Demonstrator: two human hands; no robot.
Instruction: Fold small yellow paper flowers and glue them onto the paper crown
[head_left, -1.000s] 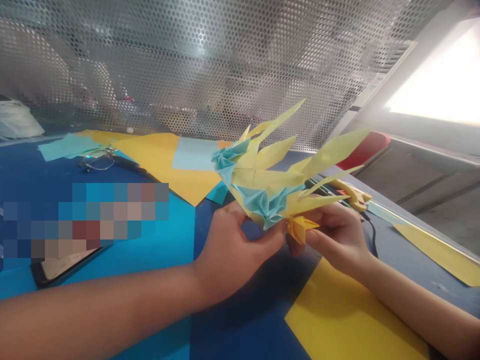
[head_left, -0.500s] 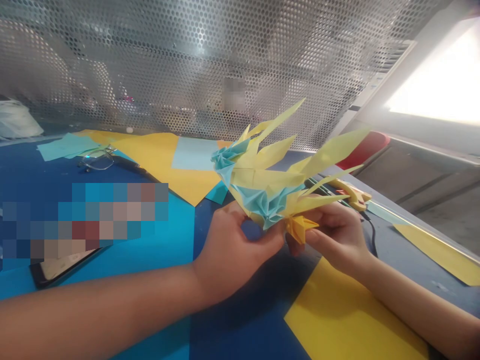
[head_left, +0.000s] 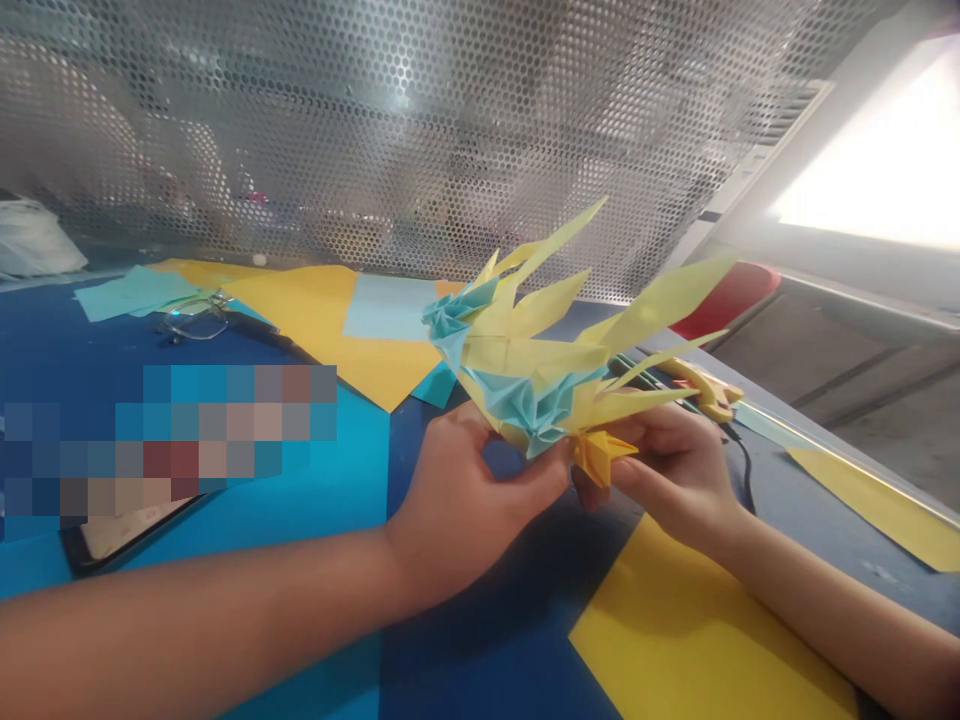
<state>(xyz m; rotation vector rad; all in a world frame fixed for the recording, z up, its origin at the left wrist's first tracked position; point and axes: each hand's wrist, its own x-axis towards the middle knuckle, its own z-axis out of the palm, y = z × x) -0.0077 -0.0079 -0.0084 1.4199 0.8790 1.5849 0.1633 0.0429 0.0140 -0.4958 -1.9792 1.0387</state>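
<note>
Above the table, a folded paper figure of pale yellow and light blue is held up, its long pointed yellow strips fanning to the upper right. My left hand is closed on its lower left side, thumb along the bottom edge. At the lower right of the figure sits a small orange-yellow folded paper piece. My right hand pinches this piece between thumb and fingers. Both hands nearly meet there; the fingertips behind the paper are partly hidden.
A phone lies at left, partly pixelated, on a blue sheet. Glasses and yellow paper lie farther back. Another yellow sheet lies under my right forearm. A yellow-handled tool is behind my right hand. A perforated metal panel stands behind.
</note>
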